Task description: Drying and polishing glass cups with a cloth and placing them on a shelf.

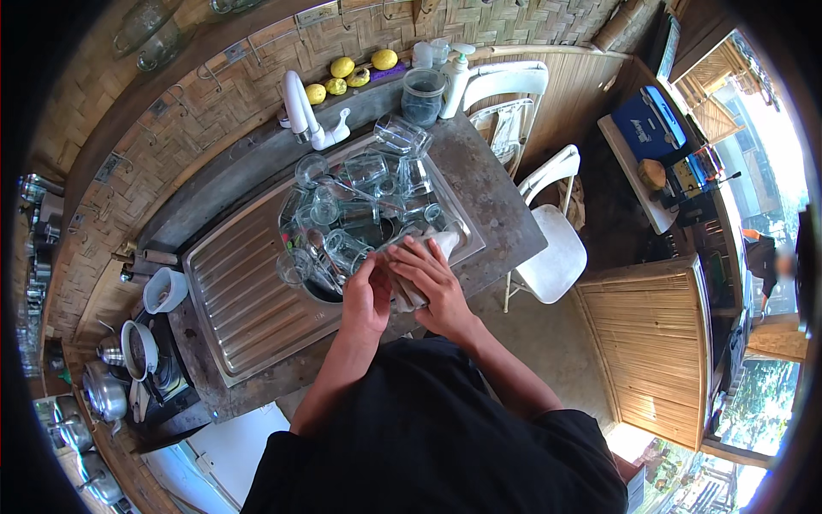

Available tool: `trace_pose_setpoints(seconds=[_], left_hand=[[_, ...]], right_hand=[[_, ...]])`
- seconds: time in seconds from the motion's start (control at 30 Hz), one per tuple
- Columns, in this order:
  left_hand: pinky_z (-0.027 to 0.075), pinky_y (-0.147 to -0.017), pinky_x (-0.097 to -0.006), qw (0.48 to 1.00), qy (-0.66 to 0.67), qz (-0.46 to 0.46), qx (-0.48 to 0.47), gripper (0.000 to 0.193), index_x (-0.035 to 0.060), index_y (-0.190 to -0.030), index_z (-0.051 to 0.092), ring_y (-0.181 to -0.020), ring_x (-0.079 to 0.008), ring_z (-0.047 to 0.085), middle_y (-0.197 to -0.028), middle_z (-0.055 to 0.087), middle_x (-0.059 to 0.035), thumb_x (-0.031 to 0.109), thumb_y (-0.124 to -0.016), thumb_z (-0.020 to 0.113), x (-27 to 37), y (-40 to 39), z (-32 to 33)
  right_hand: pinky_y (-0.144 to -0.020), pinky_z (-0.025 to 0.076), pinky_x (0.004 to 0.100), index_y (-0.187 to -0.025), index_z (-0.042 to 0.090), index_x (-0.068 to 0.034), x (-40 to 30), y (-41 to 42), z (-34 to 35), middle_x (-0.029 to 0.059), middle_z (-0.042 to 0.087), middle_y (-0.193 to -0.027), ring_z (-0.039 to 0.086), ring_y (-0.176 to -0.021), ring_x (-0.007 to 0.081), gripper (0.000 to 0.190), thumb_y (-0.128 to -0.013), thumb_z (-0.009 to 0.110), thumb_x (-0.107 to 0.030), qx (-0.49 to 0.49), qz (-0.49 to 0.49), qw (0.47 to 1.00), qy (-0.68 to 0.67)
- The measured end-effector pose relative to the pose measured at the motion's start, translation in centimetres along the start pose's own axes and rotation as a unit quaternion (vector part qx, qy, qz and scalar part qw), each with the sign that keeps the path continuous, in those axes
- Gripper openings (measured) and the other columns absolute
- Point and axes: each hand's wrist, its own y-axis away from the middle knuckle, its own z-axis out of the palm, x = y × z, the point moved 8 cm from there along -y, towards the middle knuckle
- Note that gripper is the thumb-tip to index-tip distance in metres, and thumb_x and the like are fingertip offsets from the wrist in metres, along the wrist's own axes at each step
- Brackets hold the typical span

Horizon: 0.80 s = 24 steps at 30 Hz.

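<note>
A bunched greyish-beige cloth [411,297] is between my hands, over the front edge of the sink. My right hand [437,286] lies across it with the fingers spread over its folds. Gripping its left side is my left hand [367,299], thumb up. Whether the cloth wraps something is hidden. Just beyond, the sink basin is heaped with clear glassware: a glass mug [347,249], a drinking glass [366,170], a tall glass [414,177] and several more. A large glass jar [402,136] leans at the far corner. Spoons [318,241] lie among the glasses.
Left of the basin runs the ribbed steel drainboard [257,283]. A white faucet [298,109] stands behind it. Yellow fruits [342,67], a dark-filled jar [422,96] and a pump bottle [456,80] line the back. White folding chairs [552,238] stand right. Another person [764,257] is far right.
</note>
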Motion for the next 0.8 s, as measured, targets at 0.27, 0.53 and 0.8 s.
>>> trace_pose_setpoints(seconds=[0.27, 0.53, 0.8], left_hand=[[0.054, -0.100, -0.0356, 0.993, 0.033, 0.105, -0.049, 0.032, -0.0123, -0.113, 0.057, -0.107, -0.0247, 0.064, -0.116, 0.064, -0.0188, 0.016, -0.101, 0.051, 5.1, -0.7, 3.6], [0.054, -0.097, -0.0348, 0.995, -0.002, 0.073, -0.073, 0.029, -0.0078, -0.110, 0.063, -0.106, -0.0229, 0.064, -0.117, 0.065, -0.0151, 0.017, -0.101, 0.051, 2.1, 0.2, 3.5], [0.052, -0.095, -0.0305, 0.973, -0.180, 0.135, -0.055, 0.027, -0.0044, -0.112, 0.066, -0.105, -0.0189, 0.064, -0.117, 0.066, -0.0139, 0.016, -0.101, 0.053, -0.7, 1.0, 3.5]], right_hand=[[-0.109, 0.035, 0.0332, -0.118, 0.059, 0.001, 5.5, 5.6, 3.1, 0.0152, 0.061, -0.130, 0.052, -0.127, 0.0220, 0.031, -0.090, 0.050, 0.007, 0.138, 0.239, 0.878, -0.392], [-0.109, 0.026, 0.0304, -0.135, 0.052, -0.005, 9.2, 5.2, -0.6, 0.0040, 0.053, -0.135, 0.043, -0.128, 0.0153, 0.038, -0.099, 0.056, -0.016, 0.359, 0.346, 0.703, -0.507], [-0.116, 0.020, 0.0339, -0.139, 0.046, 0.000, 5.2, 2.3, -1.6, 0.0146, 0.038, -0.152, 0.029, -0.144, 0.0224, 0.039, -0.100, 0.048, -0.005, 0.333, 0.217, 0.848, -0.350]])
